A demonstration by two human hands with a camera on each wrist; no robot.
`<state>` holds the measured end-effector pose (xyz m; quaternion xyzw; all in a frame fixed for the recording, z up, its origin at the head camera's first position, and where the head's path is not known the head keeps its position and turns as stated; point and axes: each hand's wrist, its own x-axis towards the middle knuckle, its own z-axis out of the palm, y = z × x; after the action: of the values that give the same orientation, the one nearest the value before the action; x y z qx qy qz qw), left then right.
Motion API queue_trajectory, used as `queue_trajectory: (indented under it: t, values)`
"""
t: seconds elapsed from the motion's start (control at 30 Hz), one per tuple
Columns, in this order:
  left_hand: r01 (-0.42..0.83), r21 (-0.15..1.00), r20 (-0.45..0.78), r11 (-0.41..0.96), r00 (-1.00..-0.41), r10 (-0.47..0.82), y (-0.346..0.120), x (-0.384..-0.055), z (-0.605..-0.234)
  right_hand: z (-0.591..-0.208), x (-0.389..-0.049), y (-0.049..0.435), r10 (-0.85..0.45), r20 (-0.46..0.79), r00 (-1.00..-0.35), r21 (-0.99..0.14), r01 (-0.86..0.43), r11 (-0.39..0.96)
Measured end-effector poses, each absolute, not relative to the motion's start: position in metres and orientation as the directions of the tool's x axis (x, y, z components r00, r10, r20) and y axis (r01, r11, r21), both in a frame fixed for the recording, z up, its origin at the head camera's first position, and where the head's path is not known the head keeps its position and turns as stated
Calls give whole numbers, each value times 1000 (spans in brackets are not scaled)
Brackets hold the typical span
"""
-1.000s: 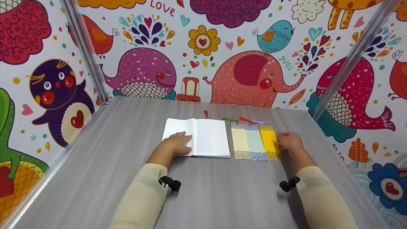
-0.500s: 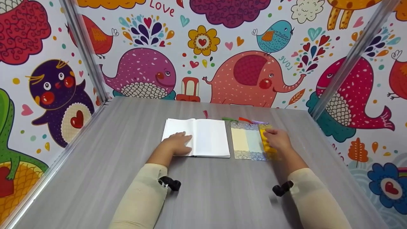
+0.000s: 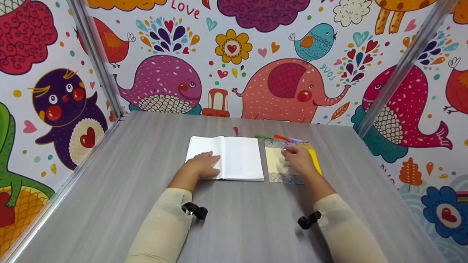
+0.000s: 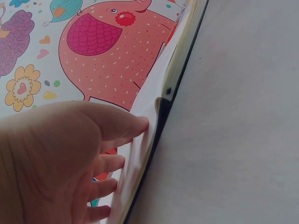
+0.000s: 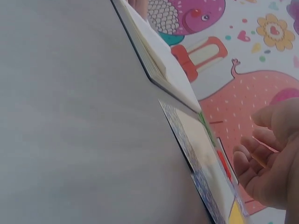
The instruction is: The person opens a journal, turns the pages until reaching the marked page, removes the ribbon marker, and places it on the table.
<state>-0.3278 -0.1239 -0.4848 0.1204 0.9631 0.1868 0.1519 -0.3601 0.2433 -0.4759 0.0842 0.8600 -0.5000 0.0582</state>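
An open notebook (image 3: 243,159) with blank white pages lies on the table. My left hand (image 3: 203,165) rests on its left page, fingers extended; the left wrist view shows the thumb (image 4: 133,123) lying on the paper near the edge. To the right of the notebook lie three bookmarks side by side: a cream one (image 3: 273,160), a pale blue one (image 3: 292,179) mostly covered by my hand, and a yellow one (image 3: 316,160). Above them hovers my right hand (image 3: 300,160), fingers loosely curled with nothing in them, as the right wrist view shows.
Green (image 3: 263,137), red (image 3: 281,137) and purple (image 3: 298,140) tassels extend from the bookmarks' far ends. A dark pink tassel (image 3: 236,130) lies behind the notebook. Cartoon-printed walls (image 3: 252,47) with metal corner posts (image 3: 402,69) enclose the grey table (image 3: 234,215).
My right hand has moved left, from beside the yellow bookmark, across it, to over the pale blue one. The left hand stays on the notebook page. The bookmarks keep their places.
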Motion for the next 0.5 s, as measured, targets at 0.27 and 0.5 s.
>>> queue_trajectory:
  t: [0.27, 0.5]
  values:
    - [185, 409, -237, 893, -924, 301, -125, -328, -486, -476, -358, 216, 22, -120, -993, -840, 113, 531]
    - [182, 422, -234, 888, -925, 300, -126, -327, -485, -480, -352, 196, -52, -61, -997, -824, 21, 567]
